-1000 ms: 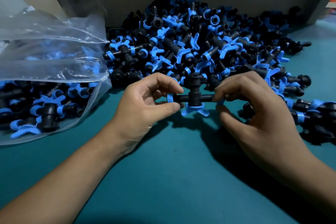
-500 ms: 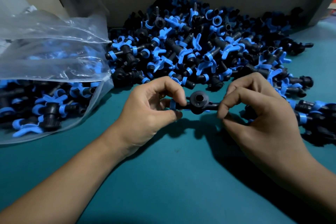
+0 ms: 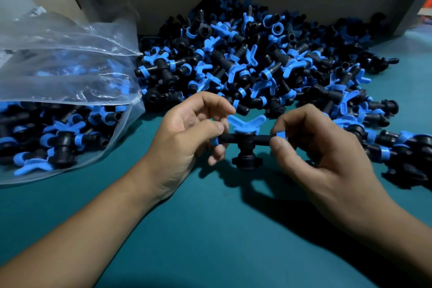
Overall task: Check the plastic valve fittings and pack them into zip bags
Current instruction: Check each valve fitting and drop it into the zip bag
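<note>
Fitting (image 3: 245, 145) being held level just above the teal table (image 3: 210, 241), in front of the pile of loose fittings (image 3: 257, 65), blue butterfly handle pointing up and black threaded collar hanging down. Left hand (image 3: 184, 140) pinching the fitting's left blue-ringed end between thumb and curled fingers. Right hand (image 3: 320, 154) pinching the opposite blue-ringed end the same way, thumb underneath. Neither palm touching the body of the fitting, so the middle lying open to view.

Judging the step as inspection, not packing yet. Doing it well probably meaning: rolling the fitting slowly between both pinches, keeping fingertips on the end rings only, looking over the handle, the collar and both barbed stubs for cracks or flash, checking that each blue ring is seated. Avoiding a hard squeeze, since the thin stubs could flex.

Zip bag (image 3: 70, 91) lying to the left of the fitting, mouth facing the pile, already holding many fittings; a good one likely going there, across a short reach by the left hand.
</note>
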`<state>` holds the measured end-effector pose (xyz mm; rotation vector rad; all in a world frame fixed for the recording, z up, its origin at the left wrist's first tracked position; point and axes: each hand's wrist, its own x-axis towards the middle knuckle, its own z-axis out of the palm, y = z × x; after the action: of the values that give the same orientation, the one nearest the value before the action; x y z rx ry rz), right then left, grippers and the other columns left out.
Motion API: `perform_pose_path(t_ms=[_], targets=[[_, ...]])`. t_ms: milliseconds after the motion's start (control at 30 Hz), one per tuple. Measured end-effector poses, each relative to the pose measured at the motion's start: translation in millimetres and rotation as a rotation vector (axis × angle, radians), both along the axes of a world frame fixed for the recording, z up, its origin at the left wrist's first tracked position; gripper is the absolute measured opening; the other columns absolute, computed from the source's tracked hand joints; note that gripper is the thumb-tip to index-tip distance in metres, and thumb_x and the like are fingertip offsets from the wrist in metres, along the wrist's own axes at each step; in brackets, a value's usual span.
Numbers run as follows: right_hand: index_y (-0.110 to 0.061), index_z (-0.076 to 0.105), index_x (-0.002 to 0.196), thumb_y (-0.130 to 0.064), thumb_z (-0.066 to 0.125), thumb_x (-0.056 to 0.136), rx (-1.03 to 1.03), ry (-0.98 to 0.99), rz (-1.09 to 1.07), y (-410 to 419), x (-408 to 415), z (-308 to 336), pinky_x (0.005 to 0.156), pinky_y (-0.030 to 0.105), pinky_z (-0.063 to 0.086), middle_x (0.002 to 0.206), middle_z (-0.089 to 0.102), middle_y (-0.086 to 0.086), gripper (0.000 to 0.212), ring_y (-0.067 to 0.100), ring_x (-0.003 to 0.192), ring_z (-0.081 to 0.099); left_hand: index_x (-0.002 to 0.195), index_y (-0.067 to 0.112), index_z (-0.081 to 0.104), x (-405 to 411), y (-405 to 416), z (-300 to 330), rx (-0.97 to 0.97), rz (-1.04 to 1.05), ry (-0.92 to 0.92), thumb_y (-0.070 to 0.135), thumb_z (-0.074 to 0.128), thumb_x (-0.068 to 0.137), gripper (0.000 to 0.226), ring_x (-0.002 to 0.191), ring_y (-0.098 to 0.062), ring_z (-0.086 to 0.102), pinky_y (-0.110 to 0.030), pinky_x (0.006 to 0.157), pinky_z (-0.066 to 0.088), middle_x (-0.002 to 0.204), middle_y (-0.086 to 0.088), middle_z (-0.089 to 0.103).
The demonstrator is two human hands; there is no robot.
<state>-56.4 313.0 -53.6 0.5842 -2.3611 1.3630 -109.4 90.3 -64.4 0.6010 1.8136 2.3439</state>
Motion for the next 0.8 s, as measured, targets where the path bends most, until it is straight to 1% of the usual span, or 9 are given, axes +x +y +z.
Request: perform_pose_path(t_ms=[100, 133, 267, 367, 467, 567, 633, 700, 800], targets=[[-0.022, 0.061, 0.092, -0.050, 0.058, 0.096, -0.089, -0.094, -0.048, -3, -1, -3, 0.053, 0.038, 0.045, 0.068, 0.059, 0.004, 0.029, 0.015, 0.056, 0.051, 0.105, 0.011, 0.068, -1, 2, -2, -0.012, -0.008, 0.012, 0.004, 0.055, 0.096, 0.017, 0.054, -0.019, 0.052, -0.025, 0.044, 0.038, 0.087, -0.009, 0.058], [-0.023, 0.060, 0.088, -0.054, 0.058, 0.096, -0.139, -0.131, -0.065, -5, -1, -3, 0.049, 0.038, 0.043, 0.062, 0.058, 0.006, 0.032, 0.017, 0.051, 0.048, 0.107, 0.011, 0.068, -2, 2, -2, -0.017, -0.016, 0.018, 0.005, 0.054, 0.098, 0.017, 0.053, -0.018, 0.052, -0.024, 0.043, 0.037, 0.088, -0.008, 0.058], [-0.027, 0.057, 0.076, -0.064, 0.053, 0.098, -0.170, -0.227, -0.123, -6, -3, -3, 0.042, 0.018, 0.036, 0.049, 0.060, 0.004, 0.043, 0.011, 0.038, 0.044, 0.111, 0.009, 0.067, -3, 4, -5, -0.043, -0.036, 0.006, 0.011, 0.056, 0.102, 0.014, 0.054, -0.018, 0.052, -0.024, 0.043, 0.037, 0.089, -0.007, 0.058], [-0.026, 0.060, 0.082, -0.059, 0.057, 0.091, -0.244, -0.235, -0.079, -6, -4, -2, 0.043, 0.024, 0.041, 0.056, 0.062, 0.007, 0.034, 0.016, 0.041, 0.050, 0.111, 0.010, 0.069, -4, -1, -3, -0.063, -0.046, -0.007, 0.010, 0.065, 0.097, 0.014, 0.060, -0.021, 0.056, -0.026, 0.050, 0.046, 0.090, -0.003, 0.060], [-0.017, 0.062, 0.099, -0.046, 0.065, 0.091, -0.270, -0.252, 0.068, -4, -3, -2, 0.054, 0.032, 0.051, 0.068, 0.065, 0.009, 0.030, 0.023, 0.054, 0.061, 0.106, 0.012, 0.073, -5, -9, 3, -0.094, 0.009, 0.022, 0.006, 0.067, 0.092, 0.017, 0.071, -0.019, 0.060, -0.024, 0.062, 0.051, 0.095, -0.001, 0.065], [-0.028, 0.063, 0.112, -0.044, 0.071, 0.091, -0.114, -0.326, 0.214, -3, 1, -3, 0.065, 0.035, 0.058, 0.087, 0.077, 0.006, 0.028, 0.025, 0.065, 0.070, 0.101, 0.010, 0.073, -8, -18, 10, 0.016, 0.165, 0.000, 0.004, 0.062, 0.091, 0.016, 0.076, -0.013, 0.057, -0.020, 0.065, 0.048, 0.088, -0.004, 0.064], [-0.034, 0.063, 0.115, -0.047, 0.072, 0.090, -0.033, -0.314, 0.222, -4, 4, -3, 0.069, 0.039, 0.058, 0.095, 0.078, 0.003, 0.029, 0.023, 0.068, 0.072, 0.097, 0.008, 0.071, -11, -32, 20, 0.025, 0.266, 0.043, 0.003, 0.056, 0.093, 0.016, 0.070, -0.012, 0.052, -0.019, 0.061, 0.043, 0.078, -0.005, 0.060], [-0.034, 0.064, 0.116, -0.048, 0.070, 0.090, -0.043, -0.304, 0.185, -5, 3, -3, 0.069, 0.042, 0.057, 0.094, 0.078, 0.002, 0.030, 0.022, 0.067, 0.072, 0.090, 0.006, 0.070, -14, -60, 33, -0.146, 0.254, 0.097, 0.004, 0.054, 0.092, 0.016, 0.059, -0.013, 0.042, -0.022, 0.053, 0.034, 0.067, -0.005, 0.051], [-0.032, 0.066, 0.119, -0.057, 0.067, 0.095, -0.026, -0.283, 0.141, -4, 2, -1, 0.065, 0.039, 0.056, 0.090, 0.076, 0.003, 0.034, 0.022, 0.065, 0.071, 0.087, 0.005, 0.074, -13, -107, 55, -0.605, -0.017, 0.063, 0.011, 0.059, 0.091, 0.016, 0.053, -0.010, 0.035, -0.017, 0.050, 0.030, 0.059, -0.004, 0.041]])
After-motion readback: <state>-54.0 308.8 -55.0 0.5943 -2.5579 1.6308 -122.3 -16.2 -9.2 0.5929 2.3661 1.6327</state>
